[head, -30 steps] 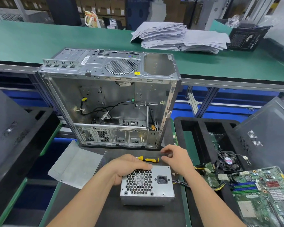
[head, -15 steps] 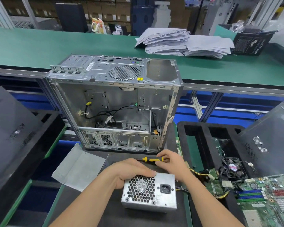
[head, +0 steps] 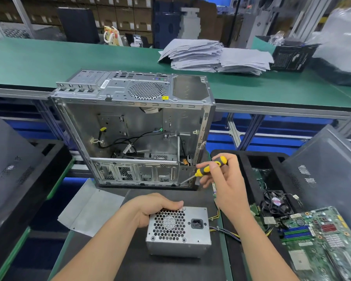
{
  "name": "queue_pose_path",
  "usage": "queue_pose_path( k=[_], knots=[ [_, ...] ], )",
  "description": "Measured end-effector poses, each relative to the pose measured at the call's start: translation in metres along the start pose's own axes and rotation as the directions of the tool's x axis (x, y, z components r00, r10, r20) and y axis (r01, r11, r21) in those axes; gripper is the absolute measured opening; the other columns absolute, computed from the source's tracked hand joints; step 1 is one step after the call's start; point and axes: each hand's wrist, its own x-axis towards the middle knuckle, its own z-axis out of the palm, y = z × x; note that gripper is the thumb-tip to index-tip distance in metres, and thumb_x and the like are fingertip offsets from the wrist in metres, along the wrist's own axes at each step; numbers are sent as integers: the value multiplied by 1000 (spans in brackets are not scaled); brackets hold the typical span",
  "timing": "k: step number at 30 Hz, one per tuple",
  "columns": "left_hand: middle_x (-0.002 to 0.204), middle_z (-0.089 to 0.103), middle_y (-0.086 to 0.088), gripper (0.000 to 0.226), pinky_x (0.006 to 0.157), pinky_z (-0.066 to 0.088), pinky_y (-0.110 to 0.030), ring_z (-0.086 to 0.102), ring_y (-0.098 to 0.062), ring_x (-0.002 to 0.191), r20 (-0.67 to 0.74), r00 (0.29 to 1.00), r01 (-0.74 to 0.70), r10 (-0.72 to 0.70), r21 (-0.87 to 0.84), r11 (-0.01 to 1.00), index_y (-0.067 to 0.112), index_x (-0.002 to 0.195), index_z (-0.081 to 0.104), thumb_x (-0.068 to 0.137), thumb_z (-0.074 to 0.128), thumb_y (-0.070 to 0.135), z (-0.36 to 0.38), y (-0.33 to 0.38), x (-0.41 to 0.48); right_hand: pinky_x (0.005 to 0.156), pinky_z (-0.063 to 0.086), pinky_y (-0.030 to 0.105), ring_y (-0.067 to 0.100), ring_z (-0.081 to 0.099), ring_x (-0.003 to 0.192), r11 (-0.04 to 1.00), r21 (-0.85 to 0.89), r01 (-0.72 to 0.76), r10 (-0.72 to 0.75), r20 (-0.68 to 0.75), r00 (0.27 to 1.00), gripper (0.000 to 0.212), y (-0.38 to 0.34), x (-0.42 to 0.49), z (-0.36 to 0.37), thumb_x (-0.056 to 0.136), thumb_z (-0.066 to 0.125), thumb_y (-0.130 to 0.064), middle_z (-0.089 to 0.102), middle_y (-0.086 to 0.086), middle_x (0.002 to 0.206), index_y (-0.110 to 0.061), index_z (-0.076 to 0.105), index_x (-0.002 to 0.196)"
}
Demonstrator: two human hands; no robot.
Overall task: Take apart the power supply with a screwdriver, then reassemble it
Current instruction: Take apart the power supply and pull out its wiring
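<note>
Left hand grips the PSU: fingers curled over its top far-left edge, thumb side down the left wall. PSU sits flat on the dark counter, fan grille and mains socket facing the camera, just right of and under the left hand, below-left of the right hand.

Right hand is raised off the counter, above-right of the PSU, holding the screwdriver. Yellow/black handle is pinched between thumb and fingers, the other fingers loose. Shaft slants down-left, away from the palm. Tip sits in front of the lower right corner of the case; can't tell if it touches.

The case stands open just beyond both hands, side off, loose cables inside.

Wires exit the PSU's right side and pass under the right forearm.

Grey panel lies flat left of the left hand, near but apart from the PSU.

Right of the right hand is a black tray with a fan and a green board; the fan is nearer the wrist, the board further right.

Papers are stacked on the green counter well beyond the case.
</note>
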Motion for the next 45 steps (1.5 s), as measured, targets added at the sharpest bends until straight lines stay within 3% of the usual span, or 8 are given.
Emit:
queue_pose_path(
  k=[3, 8, 12, 16, 28, 36, 41, 45],
  knots=[
    [114, 76, -20, 52, 103, 55, -50, 75, -31, 102, -19, 1000, -3, 3, 15, 1000, -4, 116, 75, 76, 88, 27, 2, 1, 0, 59, 54, 33, 23, 63, 62, 991, -117, 66, -69, -22, 997, 11, -15, -5, 1, 105, 48, -42, 76, 2, 96, -31, 48, 108],
    [115, 76, -18, 50, 105, 54, -51, 73, -31, 106, -28, 1000, 8, -7, 37, 999, -2, 119, 74, 81, 86, 28, 4, 4, -2, 66, 47, 12, 13, 67, 73, 944, -298, 141, -100, 150, 984, 5, -22, -16, 4, 110, 50, -29, 74, -8, 92, -29, 47, 113],
    [117, 75, -20, 56, 103, 55, -50, 73, -32, 105, -29, 1000, 6, -6, 27, 1000, -5, 124, 71, 82, 86, 28, 4, 4, -3, 73, 49, 14, 12, 70, 87, 921, -355, 160, -91, 205, 975, 16, -23, -25, 11, 107, 46, -41, 72, -13, 96, -31, 44, 119],
    [116, 76, -18, 56, 101, 57, -47, 74, -30, 103, -24, 1000, 2, -1, 30, 1000, -4, 124, 71, 81, 86, 30, 4, 3, -2, 72, 45, 11, 5, 67, 83, 901, -398, 176, -78, 249, 965, 18, -22, -28, 15, 106, 45, -39, 69, -19, 97, -31, 42, 122],
    [116, 76, -18, 51, 98, 58, -45, 75, -29, 100, -13, 1000, 1, -1, 13, 1000, -3, 124, 71, 86, 84, 28, 1, 2, 1, 75, 48, 15, 12, 69, 92, 904, -389, 180, -89, 241, 967, 17, -22, -28, 12, 106, 44, -43, 70, -18, 100, -38, 41, 122],
    [117, 76, -18, 56, 92, 61, -42, 75, -29, 100, -2, 1000, -2, 2, 22, 1000, -4, 126, 70, 84, 86, 30, 0, 1, 2, 74, 55, 28, 14, 69, 94, 905, -400, 147, -35, 274, 961, 25, -17, -31, 15, 103, 42, -49, 70, -19, 100, -34, 42, 123],
    [116, 76, -19, 54, 98, 58, -46, 75, -29, 101, -7, 1000, -9, 10, 45, 999, -4, 124, 71, 85, 85, 31, -1, 0, 3, 75, 50, 16, 10, 69, 94, 908, -390, 155, -57, 252, 966, 21, -20, -30, 13, 104, 42, -46, 70, -20, 101, -35, 42, 123],
    [115, 76, -18, 54, 99, 58, -47, 75, -29, 100, -8, 1000, -11, 12, 57, 998, -3, 123, 72, 84, 85, 32, 0, 0, 3, 76, 52, 17, 10, 70, 95, 908, -388, 159, -70, 233, 970, 22, -22, -29, 13, 104, 42, -47, 71, -20, 101, -35, 43, 122]
  ],
)
